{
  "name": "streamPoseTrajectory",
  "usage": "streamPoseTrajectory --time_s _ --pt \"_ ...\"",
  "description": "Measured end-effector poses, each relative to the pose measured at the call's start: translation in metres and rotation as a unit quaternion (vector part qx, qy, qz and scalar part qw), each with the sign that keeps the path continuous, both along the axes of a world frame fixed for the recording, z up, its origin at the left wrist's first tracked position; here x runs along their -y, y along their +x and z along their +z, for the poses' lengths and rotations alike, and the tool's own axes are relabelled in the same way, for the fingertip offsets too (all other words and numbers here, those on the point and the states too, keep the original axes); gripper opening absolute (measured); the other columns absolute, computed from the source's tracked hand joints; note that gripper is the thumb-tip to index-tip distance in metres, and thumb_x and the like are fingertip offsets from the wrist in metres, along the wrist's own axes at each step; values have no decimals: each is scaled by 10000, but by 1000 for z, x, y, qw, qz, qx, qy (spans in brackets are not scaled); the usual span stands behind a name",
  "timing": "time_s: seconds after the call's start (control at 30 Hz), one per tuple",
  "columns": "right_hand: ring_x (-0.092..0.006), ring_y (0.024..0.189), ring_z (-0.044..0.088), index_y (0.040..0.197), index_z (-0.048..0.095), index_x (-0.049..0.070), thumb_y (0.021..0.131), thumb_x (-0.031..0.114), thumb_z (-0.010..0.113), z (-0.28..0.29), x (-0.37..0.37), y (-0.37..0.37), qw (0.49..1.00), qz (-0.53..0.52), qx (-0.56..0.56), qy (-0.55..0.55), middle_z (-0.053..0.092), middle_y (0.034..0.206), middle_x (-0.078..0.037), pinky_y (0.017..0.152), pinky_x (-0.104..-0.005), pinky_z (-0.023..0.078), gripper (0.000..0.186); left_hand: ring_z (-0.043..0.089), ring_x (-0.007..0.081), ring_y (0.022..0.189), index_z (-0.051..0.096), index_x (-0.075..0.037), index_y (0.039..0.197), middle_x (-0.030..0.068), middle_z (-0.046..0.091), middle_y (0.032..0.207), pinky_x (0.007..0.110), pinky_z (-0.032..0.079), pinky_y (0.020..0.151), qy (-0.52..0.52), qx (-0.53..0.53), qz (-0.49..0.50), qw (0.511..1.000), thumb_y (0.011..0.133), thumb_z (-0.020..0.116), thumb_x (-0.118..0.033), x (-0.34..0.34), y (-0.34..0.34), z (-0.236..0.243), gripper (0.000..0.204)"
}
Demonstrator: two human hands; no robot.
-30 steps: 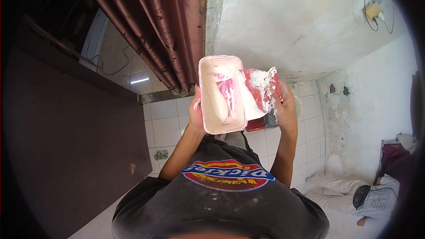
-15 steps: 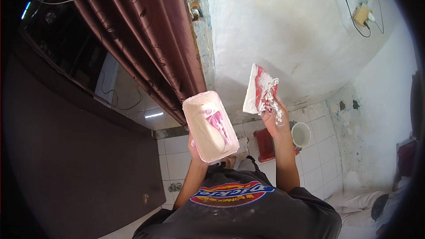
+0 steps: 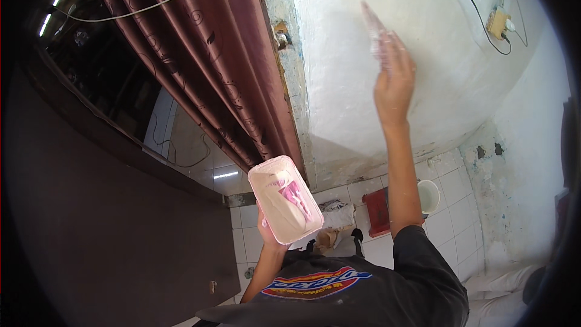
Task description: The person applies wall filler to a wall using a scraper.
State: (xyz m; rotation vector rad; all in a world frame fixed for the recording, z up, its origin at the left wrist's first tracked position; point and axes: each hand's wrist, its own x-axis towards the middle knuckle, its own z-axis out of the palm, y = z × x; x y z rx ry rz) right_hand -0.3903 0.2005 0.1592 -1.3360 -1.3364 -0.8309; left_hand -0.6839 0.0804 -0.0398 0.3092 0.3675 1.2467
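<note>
My left hand (image 3: 267, 231) grips from below a pink rectangular tray (image 3: 284, 206) that holds white paste and a pink-stained tool. It is held out in front of my dark shirt. My right hand (image 3: 393, 79) is raised high on an outstretched arm and holds a flat scraper (image 3: 373, 26), smeared white and red and blurred, with its blade against the white plastered wall (image 3: 436, 85).
A maroon curtain (image 3: 200, 66) hangs left of the wall's chipped corner. A socket with black cables (image 3: 500, 22) sits at the upper right. On the white tiled floor lie a red flat object (image 3: 376, 212), a white bucket (image 3: 428, 195) and crumpled rags (image 3: 338, 215). A dark panel (image 3: 109, 236) fills the left.
My right hand has lifted the scraper away from the tray and up to the wall. The tray has stayed in my left hand, now lower and further left.
</note>
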Motion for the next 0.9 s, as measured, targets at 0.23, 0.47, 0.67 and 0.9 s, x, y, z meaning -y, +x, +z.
streamPoseTrajectory --time_s 0.23,0.47,0.67,0.9 --pt "-347 1155 499 1278 559 40 811 -40 509 -107 -23 -65 994 -33 6 -108 525 1344 -106 1014 -423 392 476 533 290 1192 376 -103 1414 107 496 1356 466 441 1008 -16 3 1 1000 994 325 -508 2 -16 0 586" --pt "-356 1094 547 1263 566 1 838 -62 454 -29 -7 -30 996 24 -88 -14 591 1228 -198 1025 -446 383 445 532 290 1190 379 -101 1411 106 502 1346 465 440 1007 1 -17 -3 1000 993 327 -510 -1 -24 -5 587" --pt "-358 1187 495 1286 547 29 854 -30 473 -34 -33 -37 994 -83 -20 -75 554 1295 -156 1045 -423 375 442 533 291 1189 375 -102 1414 105 502 1346 467 442 1005 -17 13 -4 1000 996 325 -505 -6 -25 -13 582" --pt "-328 1101 562 1268 578 50 879 -12 485 -68 6 -51 972 147 -135 -122 610 1224 -139 1013 -406 401 405 556 278 1156 425 -107 1379 93 536 1308 458 458 983 -17 5 -3 1000 998 332 -495 -12 -35 -24 552"
